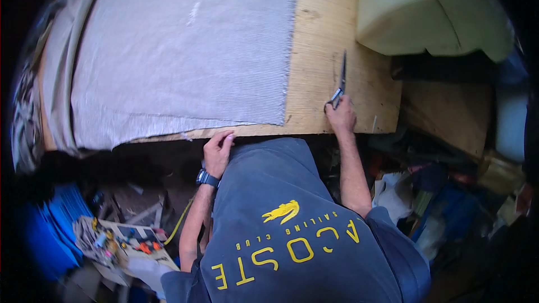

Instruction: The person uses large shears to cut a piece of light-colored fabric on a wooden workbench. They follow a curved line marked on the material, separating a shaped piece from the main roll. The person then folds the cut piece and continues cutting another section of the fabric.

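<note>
Brightness: moderate on the plywood board (pixel 320 50); dim below its near edge.
Light source: overhead, judged from the even lighting of the board top.
Shadows: deep shade is seen under the board's near edge.
Glare: none is noted on the board.
Distortion: the board's edges are bent; black vignette at the corners.
Focus: clutter below the board is rendered soft.

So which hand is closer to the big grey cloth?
The left hand. It rests at the board's near edge, just below the grey cloth. The right hand holds scissors on the bare wooden board, off to the cloth's right.
</note>
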A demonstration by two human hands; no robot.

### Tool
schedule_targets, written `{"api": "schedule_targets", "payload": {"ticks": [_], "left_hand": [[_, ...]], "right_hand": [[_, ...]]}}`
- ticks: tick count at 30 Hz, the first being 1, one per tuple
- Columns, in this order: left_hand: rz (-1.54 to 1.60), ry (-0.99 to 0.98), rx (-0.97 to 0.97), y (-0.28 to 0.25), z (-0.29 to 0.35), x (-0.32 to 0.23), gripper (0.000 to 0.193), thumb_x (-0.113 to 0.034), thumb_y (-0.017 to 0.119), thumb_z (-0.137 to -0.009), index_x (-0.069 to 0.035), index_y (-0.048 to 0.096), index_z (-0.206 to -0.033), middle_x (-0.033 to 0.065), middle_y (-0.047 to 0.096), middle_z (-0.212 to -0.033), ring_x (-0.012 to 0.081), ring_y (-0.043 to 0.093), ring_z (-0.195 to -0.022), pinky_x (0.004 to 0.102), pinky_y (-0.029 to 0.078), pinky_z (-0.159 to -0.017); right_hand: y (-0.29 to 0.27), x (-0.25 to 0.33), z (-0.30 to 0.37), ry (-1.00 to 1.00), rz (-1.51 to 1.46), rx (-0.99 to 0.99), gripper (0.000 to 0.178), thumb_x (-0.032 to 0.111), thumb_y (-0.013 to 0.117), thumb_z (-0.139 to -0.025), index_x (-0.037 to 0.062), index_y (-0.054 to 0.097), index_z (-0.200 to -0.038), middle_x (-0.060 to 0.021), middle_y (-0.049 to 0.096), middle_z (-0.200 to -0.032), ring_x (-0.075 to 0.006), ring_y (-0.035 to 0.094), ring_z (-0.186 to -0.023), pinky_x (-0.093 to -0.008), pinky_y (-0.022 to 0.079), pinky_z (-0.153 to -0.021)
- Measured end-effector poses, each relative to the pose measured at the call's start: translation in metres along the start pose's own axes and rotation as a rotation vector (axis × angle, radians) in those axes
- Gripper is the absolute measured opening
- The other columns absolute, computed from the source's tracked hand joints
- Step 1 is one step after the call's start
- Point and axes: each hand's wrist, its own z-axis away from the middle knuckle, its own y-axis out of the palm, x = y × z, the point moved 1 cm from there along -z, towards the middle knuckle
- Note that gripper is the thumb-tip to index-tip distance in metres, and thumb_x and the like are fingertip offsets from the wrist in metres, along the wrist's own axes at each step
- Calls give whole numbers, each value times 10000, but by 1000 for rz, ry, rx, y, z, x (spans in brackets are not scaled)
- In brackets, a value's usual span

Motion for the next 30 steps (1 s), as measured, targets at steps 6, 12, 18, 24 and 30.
{"api": "schedule_targets", "payload": {"ticks": [6,12,18,24,30], "left_hand": [[144,-251,164,9,-3,9,257,-178,608,-998,2,698,-1158,65,729,-942,89,660,-756,240,554,-698],[268,-358,107,18,-2,7,296,-218,595,-1010,20,684,-1161,70,724,-918,87,653,-735,237,560,-668],[341,-464,103,24,-7,-5,326,-252,598,-1009,27,674,-1159,84,719,-935,95,660,-736,238,560,-649],[436,-550,123,45,-2,-8,348,-255,582,-1021,28,649,-1213,95,709,-979,107,664,-760,241,566,-663],[483,-592,125,60,-3,-10,357,-257,591,-1021,24,639,-1235,92,708,-981,107,671,-745,229,580,-634]], "right_hand": [[-25,-25,-11,48,-277,271,352,193,704,-846,17,565,-1117,-118,701,-957,-293,697,-853,-382,555,-732],[-62,-61,16,303,-957,1027,271,192,670,-925,63,597,-1151,-32,693,-943,-135,696,-812,-237,531,-648],[-71,-59,43,10,-390,1069,408,444,795,-830,72,628,-815,-31,630,-663,-168,642,-641,-298,492,-615],[-98,4,22,-632,275,1192,705,701,767,-708,22,633,-840,-185,600,-661,-370,629,-681,-456,497,-681],[-71,9,-12,-609,309,1328,738,738,674,-781,11,647,-902,-204,625,-704,-374,641,-727,-471,501,-735]]}}
